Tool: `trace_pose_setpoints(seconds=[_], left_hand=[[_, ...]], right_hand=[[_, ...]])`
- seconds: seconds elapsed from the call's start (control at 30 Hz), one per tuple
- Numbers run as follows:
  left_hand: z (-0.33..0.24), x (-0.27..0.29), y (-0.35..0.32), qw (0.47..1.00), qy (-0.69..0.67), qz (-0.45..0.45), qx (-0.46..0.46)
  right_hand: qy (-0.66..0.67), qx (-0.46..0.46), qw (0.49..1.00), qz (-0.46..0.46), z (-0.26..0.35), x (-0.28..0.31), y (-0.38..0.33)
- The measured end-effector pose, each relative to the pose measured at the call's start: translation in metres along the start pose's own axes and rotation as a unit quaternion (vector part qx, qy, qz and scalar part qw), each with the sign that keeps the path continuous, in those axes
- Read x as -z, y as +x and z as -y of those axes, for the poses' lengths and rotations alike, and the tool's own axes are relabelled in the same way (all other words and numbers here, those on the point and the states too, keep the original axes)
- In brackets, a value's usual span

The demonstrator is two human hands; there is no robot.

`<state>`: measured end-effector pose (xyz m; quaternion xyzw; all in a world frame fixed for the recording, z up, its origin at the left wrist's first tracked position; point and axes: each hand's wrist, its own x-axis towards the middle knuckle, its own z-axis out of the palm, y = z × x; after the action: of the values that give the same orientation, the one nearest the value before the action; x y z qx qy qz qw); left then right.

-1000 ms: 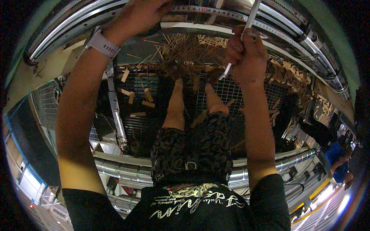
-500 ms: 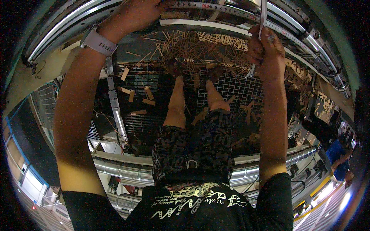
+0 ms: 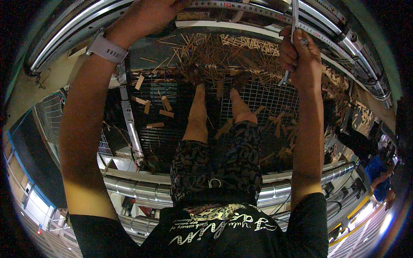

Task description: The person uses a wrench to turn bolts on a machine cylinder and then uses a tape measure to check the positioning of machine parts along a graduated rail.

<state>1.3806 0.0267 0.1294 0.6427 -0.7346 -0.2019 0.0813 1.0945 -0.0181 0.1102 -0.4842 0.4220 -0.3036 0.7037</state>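
Note:
My right hand (image 3: 304, 53) is closed around a long thin metal bar (image 3: 295, 13), which stands nearly upright, runs out of the top edge and shows a bent lower end below the fingers. Behind it a white measuring tape (image 3: 249, 8) with dark and red marks lies along the machine's rail. At the upper left my left hand (image 3: 157, 17) reaches to the near end of the visible tape; its fingertips are dark and cut off by the top edge, so their grip is hidden. A pale watch strap (image 3: 107, 48) circles my left wrist.
Polished steel shafts (image 3: 352, 38) cross the top. Thin wood sticks (image 3: 241, 49) pile around my feet, with wood pieces (image 3: 166, 113) scattered over the metal grating (image 3: 258, 96). Shiny rollers (image 3: 137, 189) lie behind my legs. A person in blue (image 3: 376, 176) is at the far right.
My right hand and the metal bar have shifted slightly right. My left hand has moved a little to the left and up.

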Motion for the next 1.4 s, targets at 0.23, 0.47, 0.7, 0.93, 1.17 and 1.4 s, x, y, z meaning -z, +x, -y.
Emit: trace_pose_setpoints(seconds=[0.23,0.47,0.7,0.93,1.17,1.4], left_hand=[[0.0047,0.001,-0.0001,1.0,-0.003,0.001,-0.018],[0.002,0.0027,0.0022,0.999,-0.045,0.019,-0.002],[0.007,0.0008,0.0026,1.0,0.001,0.017,-0.017],[0.006,0.0018,0.0023,1.0,-0.007,0.02,-0.01],[0.001,0.0055,0.0012,1.0,-0.016,0.023,-0.001],[-0.0003,0.0062,0.0005,0.999,-0.027,0.022,-0.002]], right_hand=[[0.021,-0.009,1.0,0.001,-0.0024,0.0014,0.0025],[0.007,-0.012,1.0,-0.011,-0.0016,0.006,0.0033],[-0.001,-0.011,1.0,0.008,-0.0004,0.0059,0.0033],[0.007,-0.006,1.0,0.011,-0.0014,0.005,0.0038],[-0.038,-0.009,0.999,-0.023,-0.0012,0.01,0.0054],[-0.041,-0.017,0.999,-0.024,0.0027,0.009,0.0043]])
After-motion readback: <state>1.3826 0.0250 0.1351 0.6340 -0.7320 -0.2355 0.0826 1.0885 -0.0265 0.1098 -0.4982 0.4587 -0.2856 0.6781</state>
